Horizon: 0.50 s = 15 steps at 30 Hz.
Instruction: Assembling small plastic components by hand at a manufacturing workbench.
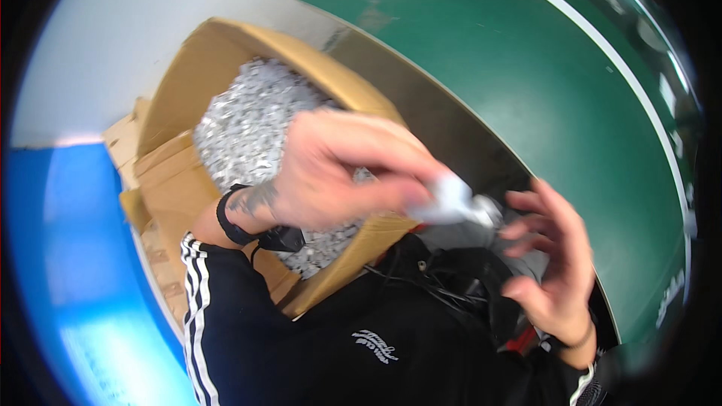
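Fingers of the left hand (327,165) are pinched on a small pale piece (453,197), blurred in my view, projecting past their tips. The right hand (558,267), just beyond that piece, I record as loosely curled and empty. Beneath the left fingers stands a carton (323,69) of silvery pieces (248,120)

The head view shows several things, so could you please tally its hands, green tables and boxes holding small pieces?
Hands: 2 (left hand, right hand)
Green table: 1
Open cardboard box holding small grey pieces: 1
Total: 4
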Motion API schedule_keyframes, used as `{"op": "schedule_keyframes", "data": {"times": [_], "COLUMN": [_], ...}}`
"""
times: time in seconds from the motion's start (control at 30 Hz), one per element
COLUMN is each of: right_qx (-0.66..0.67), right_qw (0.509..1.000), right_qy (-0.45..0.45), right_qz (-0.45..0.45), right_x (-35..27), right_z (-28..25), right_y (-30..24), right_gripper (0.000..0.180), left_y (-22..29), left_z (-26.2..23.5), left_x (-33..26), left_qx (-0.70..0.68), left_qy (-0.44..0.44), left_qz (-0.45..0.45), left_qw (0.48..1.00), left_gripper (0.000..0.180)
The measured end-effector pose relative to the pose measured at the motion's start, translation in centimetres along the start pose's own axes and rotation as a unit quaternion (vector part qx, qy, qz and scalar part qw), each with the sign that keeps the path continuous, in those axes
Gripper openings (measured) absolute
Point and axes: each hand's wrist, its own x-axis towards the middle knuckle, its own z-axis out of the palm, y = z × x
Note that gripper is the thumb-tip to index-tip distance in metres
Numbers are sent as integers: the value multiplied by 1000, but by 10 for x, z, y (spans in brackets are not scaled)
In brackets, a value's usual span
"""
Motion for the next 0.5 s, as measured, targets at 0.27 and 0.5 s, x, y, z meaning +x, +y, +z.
{"op": "schedule_keyframes", "data": {"times": [0.27,0.5], "right_qx": [-9,-98], "right_qw": [973,964], "right_qy": [183,198], "right_qz": [-137,-148], "right_x": [-35,-53], "right_z": [3,-12], "right_y": [31,36], "right_gripper": [18,19], "left_y": [4,8], "left_z": [85,109], "left_x": [40,60], "left_qx": [334,299], "left_qy": [-102,-111], "left_qz": [203,166], "left_qw": [915,933], "left_gripper": [32,24]}}
